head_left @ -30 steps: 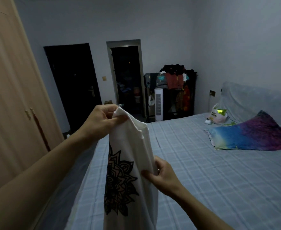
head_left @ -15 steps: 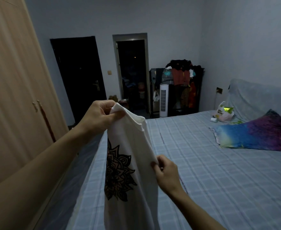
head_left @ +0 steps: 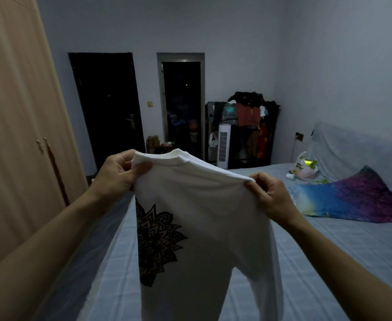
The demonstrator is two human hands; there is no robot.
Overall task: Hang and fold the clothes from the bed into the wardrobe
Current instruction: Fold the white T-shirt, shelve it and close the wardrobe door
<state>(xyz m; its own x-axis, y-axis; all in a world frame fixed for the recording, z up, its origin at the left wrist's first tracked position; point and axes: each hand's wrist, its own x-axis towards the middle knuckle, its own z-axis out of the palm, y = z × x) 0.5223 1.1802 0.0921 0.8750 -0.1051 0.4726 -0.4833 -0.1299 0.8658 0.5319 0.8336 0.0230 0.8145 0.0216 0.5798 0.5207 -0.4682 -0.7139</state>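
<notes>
Head view: my right hand [head_left: 269,195] has climbed from the white printed T-shirt [head_left: 202,223]'s side to its shoulder, so with my left hand [head_left: 118,174], fingers pinching, it now hangs spread above the bed [head_left: 329,262], ready for hanging or folding.

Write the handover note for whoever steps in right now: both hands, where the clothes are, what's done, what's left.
Left hand: grips the white T-shirt at one top corner, beside the collar.
Right hand: pinches the other top corner; the shirt hangs spread between both hands above the bed, mandala print toward the left.
Wardrobe: on the left, doors closed.
Also on the bed: a blue-purple cloth near the headboard, and a plastic bag.
Done: shirt lifted and opened out.
Left: fold or hang it, open the wardrobe, put it in; the colourful cloth probably follows.
</notes>
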